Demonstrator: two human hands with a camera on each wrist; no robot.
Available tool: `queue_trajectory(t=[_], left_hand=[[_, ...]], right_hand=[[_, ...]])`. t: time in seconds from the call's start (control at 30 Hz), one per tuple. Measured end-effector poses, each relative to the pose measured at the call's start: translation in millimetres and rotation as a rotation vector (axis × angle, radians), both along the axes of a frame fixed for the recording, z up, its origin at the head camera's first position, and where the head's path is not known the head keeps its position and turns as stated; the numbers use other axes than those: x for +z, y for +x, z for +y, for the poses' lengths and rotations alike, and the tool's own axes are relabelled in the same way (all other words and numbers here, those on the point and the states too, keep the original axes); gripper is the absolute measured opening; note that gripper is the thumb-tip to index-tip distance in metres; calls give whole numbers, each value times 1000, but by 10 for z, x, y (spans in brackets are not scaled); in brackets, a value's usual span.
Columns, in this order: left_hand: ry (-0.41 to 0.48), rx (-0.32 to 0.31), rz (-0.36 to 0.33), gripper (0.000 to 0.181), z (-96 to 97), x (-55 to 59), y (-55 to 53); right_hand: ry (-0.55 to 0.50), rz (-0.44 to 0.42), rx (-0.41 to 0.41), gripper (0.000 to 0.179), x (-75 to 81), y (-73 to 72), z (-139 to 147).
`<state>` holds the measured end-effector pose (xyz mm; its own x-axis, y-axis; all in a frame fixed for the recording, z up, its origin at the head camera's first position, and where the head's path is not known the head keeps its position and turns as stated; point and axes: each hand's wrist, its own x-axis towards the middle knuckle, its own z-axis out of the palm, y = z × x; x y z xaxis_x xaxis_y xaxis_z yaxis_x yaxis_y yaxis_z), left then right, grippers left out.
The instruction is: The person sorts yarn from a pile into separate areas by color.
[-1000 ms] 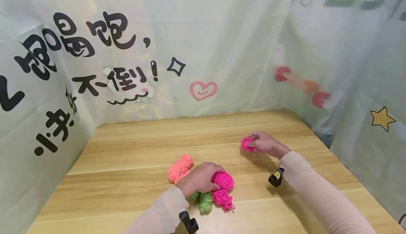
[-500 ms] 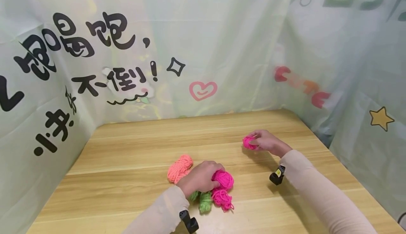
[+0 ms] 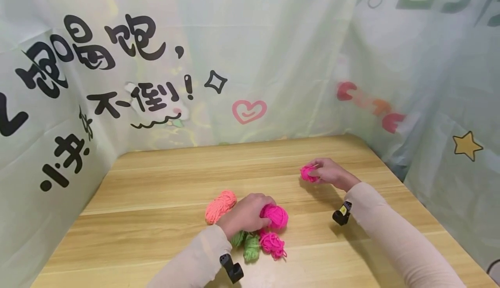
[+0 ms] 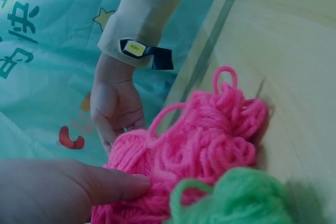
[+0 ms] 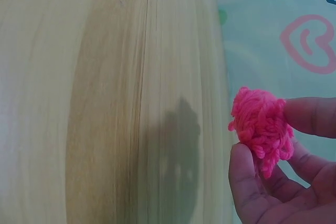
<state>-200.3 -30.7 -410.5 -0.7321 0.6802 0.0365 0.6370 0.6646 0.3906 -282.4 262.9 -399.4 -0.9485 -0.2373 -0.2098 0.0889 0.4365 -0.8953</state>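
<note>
My left hand (image 3: 251, 213) grips a round ball of bright pink yarn (image 3: 276, 217), its thumb pressed on the near side, as the left wrist view also shows. Just below that ball lies a looser, tangled pink yarn bundle (image 3: 272, 244) with stray loops. Two green yarn skeins (image 3: 251, 248) sit beside it, one partly under my left wrist. An orange-coral skein (image 3: 220, 206) is left of the hand, partly hidden by it. My right hand (image 3: 330, 173) pinches a small pink yarn ball (image 5: 262, 127) between thumb and fingers, held above the table with its shadow below.
The wooden table (image 3: 164, 179) is enclosed at the back and sides by pale printed cloth (image 3: 297, 62) with dark lettering and a heart. Each sleeve carries a small black wrist device, such as the one (image 3: 342, 213) on the right.
My left hand has lifted slightly with the larger pink ball, opening a small gap from the tangled bundle. My right hand has drifted a little right and farther back with its ball.
</note>
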Motion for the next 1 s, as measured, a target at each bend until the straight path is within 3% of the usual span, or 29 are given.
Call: queue_trajectory(t=[0.3,1.0], left_hand=[[76,16,-69,35,29,59,-47],[150,23,-103,33,88,190,-139]], right_hand=[[14,-4,-14,38,8,11,31],[57,1,-42,38,19,-41,92]])
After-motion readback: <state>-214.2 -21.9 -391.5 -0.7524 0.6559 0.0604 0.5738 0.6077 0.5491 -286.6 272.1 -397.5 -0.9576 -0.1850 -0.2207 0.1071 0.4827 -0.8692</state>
